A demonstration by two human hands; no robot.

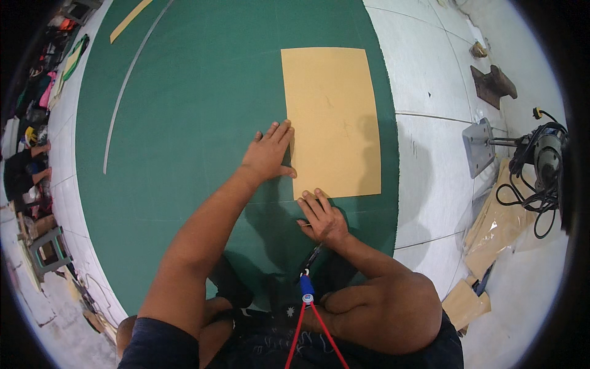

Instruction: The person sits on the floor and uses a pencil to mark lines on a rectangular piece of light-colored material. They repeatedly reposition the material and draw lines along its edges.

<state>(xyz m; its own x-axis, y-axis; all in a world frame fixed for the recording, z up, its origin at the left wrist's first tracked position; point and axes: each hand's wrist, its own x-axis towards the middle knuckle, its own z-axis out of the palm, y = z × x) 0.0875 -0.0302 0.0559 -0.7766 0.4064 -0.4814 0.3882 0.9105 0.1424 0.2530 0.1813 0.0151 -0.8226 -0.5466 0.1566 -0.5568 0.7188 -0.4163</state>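
Observation:
A tan rectangular sheet (pixel 335 111), like card or stiff paper, lies flat on a large green cloth-like covering (pixel 190 123). My left hand (pixel 269 152) rests at the sheet's left edge, fingers stretched and pointing away from me, thumb on its lower left part. At the near edge, my right hand (pixel 324 216) lies palm down with its fingertips on the sheet's lower left corner. A thin pale sliver shows beside the right thumb; what it is I cannot make out. Below that wrist a slim black object (pixel 313 257) runs toward a red lanyard (pixel 298 329) hanging in front of me.
A long thin metal strip (pixel 126 86) and a tan strip (pixel 129 21) lie on the green surface at far left. Beyond the right edge are white tiles (pixel 424 160), a corded power tool (pixel 546 160), a piece of rail (pixel 493 86) and brown packages (pixel 495 224). Another person (pixel 24 169) sits far left.

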